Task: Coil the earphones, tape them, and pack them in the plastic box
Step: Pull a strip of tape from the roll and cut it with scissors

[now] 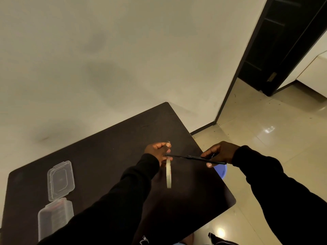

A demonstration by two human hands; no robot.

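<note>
Head view: person stands over a dark table [109, 156], both arms in black sleeves. Left hand [156, 152] is up over the table, fingers pinched shut, holding a roll of tape [168, 174] that hangs edge-on below the fingers; a short pulled strip seems to run up to the fingertips, too thin to be sure. Right hand [221, 153] is closed around the handles of scissors [192, 157], blades reaching left with tips right at the left fingers, just above the roll. Can't tell if the blades are apart or closed.

Plastic box [54, 216] sits at the near left of the table, well apart from the hands, something dark with a bit of red inside, possibly the earphones, not clear. Its lid [61, 180] lies flat just beyond it, off the box.

Risks, as I judge them: blade tips are very close to the left fingers, so a cut taken too far in could nick skin. The roll hangs loose, so it could swing or drop when the strip is severed. A freed strip could curl and stick to itself or the fingers.

Orientation: roll's disc stands vertical, thin edge toward the camera, long axis up-down in frame. Scissors lie near horizontal, pointing left. Box's long axis runs roughly toward and away from the person.
</note>
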